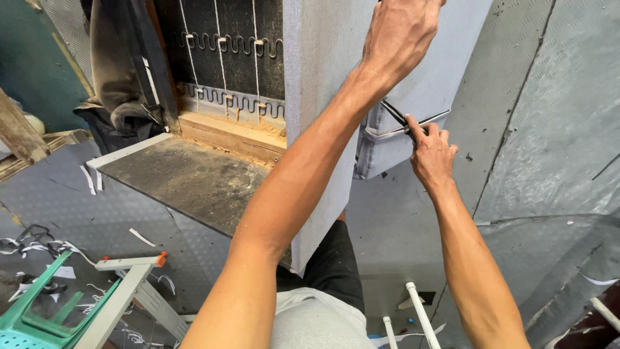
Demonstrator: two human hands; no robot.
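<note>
Left hand (400, 35) cut off — scissors (407, 123) half-hidden.

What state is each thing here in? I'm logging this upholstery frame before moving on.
Left hand: gripping the top of the grey fabric panel.
Right hand: holding the scissors.
Scissors: blades open, at the fabric edge.
Grey fabric panel: upright, partly covering the frame.
Zigzag springs: exposed, uncovered.
Green plastic stool: lying tipped on the floor.

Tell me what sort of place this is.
Probably an upholstery workshop. A sofa frame wrapped in grey fabric stands on end, with zigzag springs and bare wood exposed. The right hand works scissors on the fabric; the left hand steadies it. Scraps litter the floor.
</note>
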